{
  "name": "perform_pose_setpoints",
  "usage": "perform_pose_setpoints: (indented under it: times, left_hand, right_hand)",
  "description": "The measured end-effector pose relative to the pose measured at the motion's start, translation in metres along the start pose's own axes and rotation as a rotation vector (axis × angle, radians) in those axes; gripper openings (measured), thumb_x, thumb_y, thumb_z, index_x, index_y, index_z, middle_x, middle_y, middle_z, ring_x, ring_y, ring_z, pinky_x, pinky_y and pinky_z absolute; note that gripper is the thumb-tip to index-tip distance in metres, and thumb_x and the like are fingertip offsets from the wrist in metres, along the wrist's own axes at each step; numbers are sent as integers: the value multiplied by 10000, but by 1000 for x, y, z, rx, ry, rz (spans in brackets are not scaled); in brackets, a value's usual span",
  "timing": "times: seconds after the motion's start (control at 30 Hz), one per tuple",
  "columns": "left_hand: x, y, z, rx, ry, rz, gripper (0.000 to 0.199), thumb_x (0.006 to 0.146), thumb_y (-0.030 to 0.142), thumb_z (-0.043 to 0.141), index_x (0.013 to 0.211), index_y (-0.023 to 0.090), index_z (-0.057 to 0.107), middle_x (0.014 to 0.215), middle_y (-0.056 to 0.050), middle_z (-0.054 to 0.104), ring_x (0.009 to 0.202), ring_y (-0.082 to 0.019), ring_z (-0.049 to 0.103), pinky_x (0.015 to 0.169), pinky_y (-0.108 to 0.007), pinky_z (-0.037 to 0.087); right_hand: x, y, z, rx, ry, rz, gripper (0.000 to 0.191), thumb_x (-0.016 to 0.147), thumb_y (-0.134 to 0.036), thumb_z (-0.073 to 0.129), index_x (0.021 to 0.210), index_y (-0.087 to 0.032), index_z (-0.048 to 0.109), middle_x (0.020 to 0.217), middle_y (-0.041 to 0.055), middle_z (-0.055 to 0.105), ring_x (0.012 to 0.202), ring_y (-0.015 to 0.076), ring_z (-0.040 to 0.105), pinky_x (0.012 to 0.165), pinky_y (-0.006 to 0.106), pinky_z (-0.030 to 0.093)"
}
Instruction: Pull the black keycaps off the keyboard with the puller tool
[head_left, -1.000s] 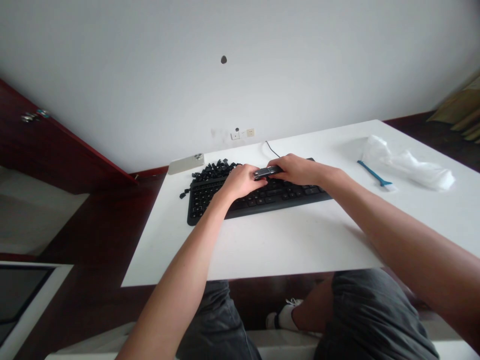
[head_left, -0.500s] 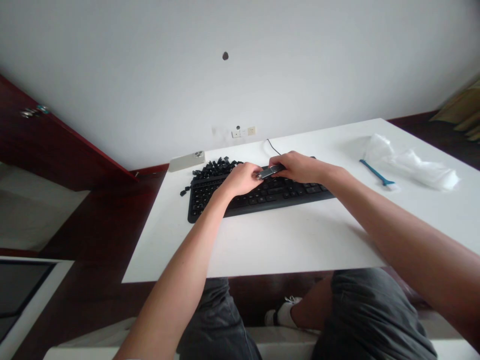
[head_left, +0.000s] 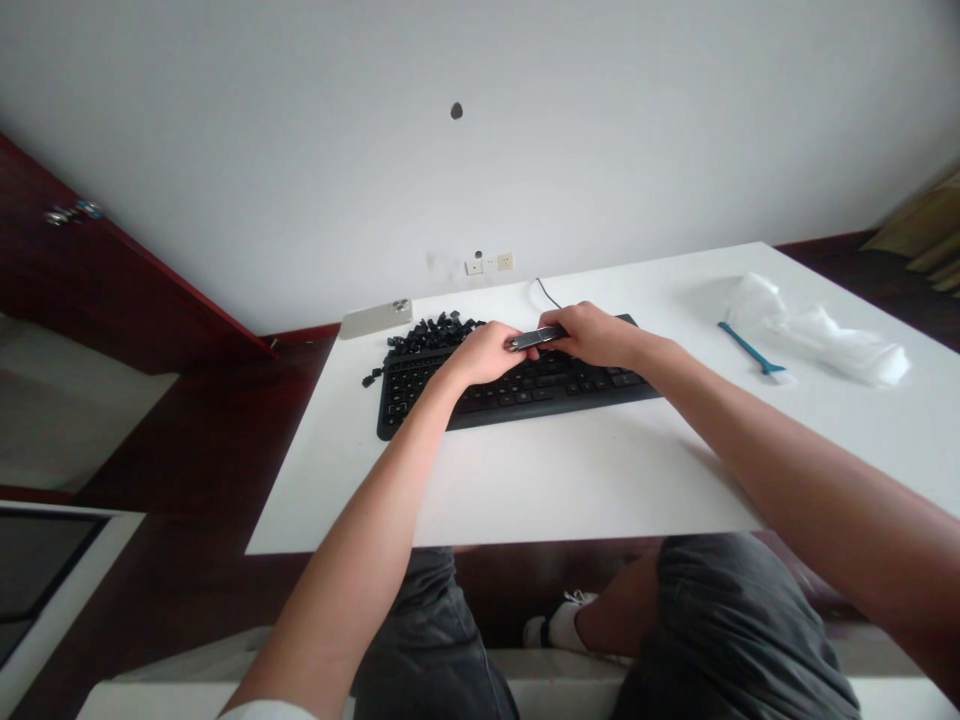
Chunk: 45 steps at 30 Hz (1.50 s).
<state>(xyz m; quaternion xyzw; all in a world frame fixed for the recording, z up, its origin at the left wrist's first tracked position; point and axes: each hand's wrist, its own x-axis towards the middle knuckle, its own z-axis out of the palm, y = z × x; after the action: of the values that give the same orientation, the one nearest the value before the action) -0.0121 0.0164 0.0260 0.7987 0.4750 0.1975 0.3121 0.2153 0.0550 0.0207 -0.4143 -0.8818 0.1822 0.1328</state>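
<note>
Here, left hand (head_left: 484,355), right hand (head_left: 592,336), gripping dark bar (head_left: 535,338)

Dk gray shorts (head_left: 731,630), wht sock (head_left: 553,628)

Keyboard (head_left: 555,393) sits mid-tabletop (head_left: 570,480), with a heap of keycaps (head_left: 427,335) on its back left corner, a few spilling off the left side. Phone (head_left: 375,320) lies just left of that heap. Over to the right, a brush (head_left: 750,352) lies just beside some plastic wrap (head_left: 817,335). Outlets (head_left: 491,263) are on the wall behind.
</note>
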Motion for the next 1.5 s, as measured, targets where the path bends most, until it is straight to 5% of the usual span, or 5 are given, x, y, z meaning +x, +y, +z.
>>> perform_pose_setpoints:
  times: [0.27,0.43,0.57,0.97,1.5]
  left_hand:
    - [0,-6,-3,21,85,44,121,897,215,651,796,179,707,638,31,546,600,-128,447,616,-291,288]
    - [-4,-4,-11,120,15,-22,204,861,334,776,746,192,687,587,59,434,568,-117,376,601,-307,232]
    - [-4,-4,-14,137,-22,-27,114,829,303,813,882,210,774,592,66,449,571,-121,409,608,-305,242]
    - [-4,-2,-10,207,6,-5,213,783,274,757,696,207,574,587,54,478,555,-122,413,600,-321,240]
    - [-4,-1,-10,237,23,-26,227,771,278,782,685,207,585,580,51,509,554,-125,436,597,-315,249]
  right_hand:
    - [-3,-1,-4,5,-69,-38,202,1001,-345,555,1081,-231,702,898,69,720,811,224,633,730,318,420]
    - [-3,5,-11,-79,-120,-15,190,989,-366,567,1057,-239,691,814,58,673,739,217,585,669,320,381]
    - [-1,2,-9,10,-67,-17,134,945,-290,603,1027,-239,695,830,40,700,764,203,598,694,310,392]
    - [2,-8,4,119,103,-68,248,836,-127,619,1022,-215,757,925,34,778,834,202,662,796,306,436]
    - [3,-11,13,48,74,-47,168,908,-155,619,1010,-205,744,859,43,745,743,184,606,723,297,393]
